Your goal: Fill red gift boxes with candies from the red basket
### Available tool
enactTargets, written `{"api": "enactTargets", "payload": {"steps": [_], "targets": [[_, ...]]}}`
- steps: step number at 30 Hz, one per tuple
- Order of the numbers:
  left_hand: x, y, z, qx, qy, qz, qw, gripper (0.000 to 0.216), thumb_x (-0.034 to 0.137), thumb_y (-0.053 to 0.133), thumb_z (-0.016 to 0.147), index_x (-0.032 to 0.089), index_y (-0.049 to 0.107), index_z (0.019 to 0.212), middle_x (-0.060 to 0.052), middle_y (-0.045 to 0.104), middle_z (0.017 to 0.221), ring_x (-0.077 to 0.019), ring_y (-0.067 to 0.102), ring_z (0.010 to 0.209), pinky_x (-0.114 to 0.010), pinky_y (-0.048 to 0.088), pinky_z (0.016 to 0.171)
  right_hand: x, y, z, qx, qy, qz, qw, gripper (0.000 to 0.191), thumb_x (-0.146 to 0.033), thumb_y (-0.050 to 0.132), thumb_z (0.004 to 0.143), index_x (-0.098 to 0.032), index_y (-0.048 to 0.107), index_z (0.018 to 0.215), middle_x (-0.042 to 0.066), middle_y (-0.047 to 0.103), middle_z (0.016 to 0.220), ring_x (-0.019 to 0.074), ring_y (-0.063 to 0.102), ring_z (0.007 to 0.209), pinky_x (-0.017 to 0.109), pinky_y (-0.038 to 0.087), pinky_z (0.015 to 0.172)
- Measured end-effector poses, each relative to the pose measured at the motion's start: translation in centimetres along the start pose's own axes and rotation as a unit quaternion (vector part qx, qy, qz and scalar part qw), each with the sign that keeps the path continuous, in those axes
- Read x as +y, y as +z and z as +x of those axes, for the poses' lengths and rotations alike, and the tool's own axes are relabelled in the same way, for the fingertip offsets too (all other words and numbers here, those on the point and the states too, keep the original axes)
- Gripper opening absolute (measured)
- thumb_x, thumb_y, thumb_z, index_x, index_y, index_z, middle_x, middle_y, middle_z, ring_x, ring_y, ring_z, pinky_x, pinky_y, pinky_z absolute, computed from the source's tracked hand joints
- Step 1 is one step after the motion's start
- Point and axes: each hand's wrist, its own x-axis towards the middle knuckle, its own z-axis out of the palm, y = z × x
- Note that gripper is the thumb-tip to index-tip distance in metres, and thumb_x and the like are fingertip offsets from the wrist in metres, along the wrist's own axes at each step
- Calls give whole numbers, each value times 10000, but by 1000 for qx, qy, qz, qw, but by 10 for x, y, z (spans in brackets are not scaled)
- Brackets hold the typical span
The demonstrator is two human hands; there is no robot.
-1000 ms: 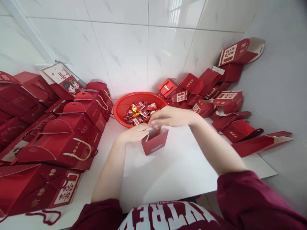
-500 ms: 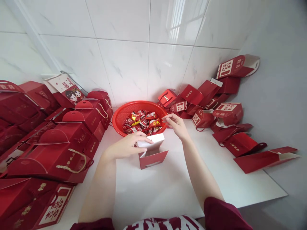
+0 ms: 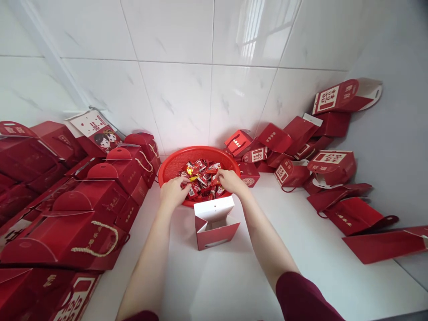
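A red plastic basket (image 3: 170, 162) holds a heap of small wrapped candies (image 3: 203, 178), mostly red with some gold. My left hand (image 3: 174, 192) reaches over its left front rim, fingertips closed on a candy with a yellow edge. On the right side of the heap, my right hand (image 3: 232, 182) has its fingers pinched on a red-wrapped candy, partly hidden by the fingers. Between my forearms an open red gift box (image 3: 219, 236) stands upright on the white table, its white inner flap raised; neither hand touches it.
Rows of red gift boxes (image 3: 103, 196), some with rope handles, line the left side. A loose pile of red boxes (image 3: 292, 138) fills the right side, with a flat folded one (image 3: 384, 245) near the right edge. A tiled wall (image 3: 180, 98) stands behind the basket.
My left hand has let go of the open box and moved forward into the basket. My right hand has moved from the basket's right rim onto the candies. The view has shifted slightly.
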Motion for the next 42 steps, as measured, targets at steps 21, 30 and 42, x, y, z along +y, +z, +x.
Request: {"api": "enactTargets", "payload": {"steps": [21, 30, 42], "targets": [[8, 7, 2, 7, -48, 87, 995, 332, 456, 494, 872, 304, 753, 1012, -55, 772, 1011, -304, 691, 1007, -395, 476, 887, -7, 12, 31, -235, -100, 245, 935, 561, -189, 684, 821, -214, 518, 1356, 35, 671, 1105, 176, 680, 918, 281, 604, 776], [7, 7, 2, 13, -40, 73, 996, 341, 461, 495, 875, 289, 750, 1022, -64, 774, 1009, -319, 693, 1010, -416, 486, 879, -11, 15, 3, -93, -110, 416, 898, 733, -201, 589, 865, -294, 304, 1534, 64, 519, 1416, 234, 553, 1269, 342, 649, 815], [10, 3, 1, 47, -13, 1, 999, 268, 392, 552, 899, 252, 742, 1026, -57, 762, 1030, -259, 701, 951, -347, 512, 850, -15, -17, -60, 86, -63, 400, 910, 317, -408, 802, 772, -169, 682, 941, 31, 732, 696, 239, 754, 684, 330, 635, 649]]}}
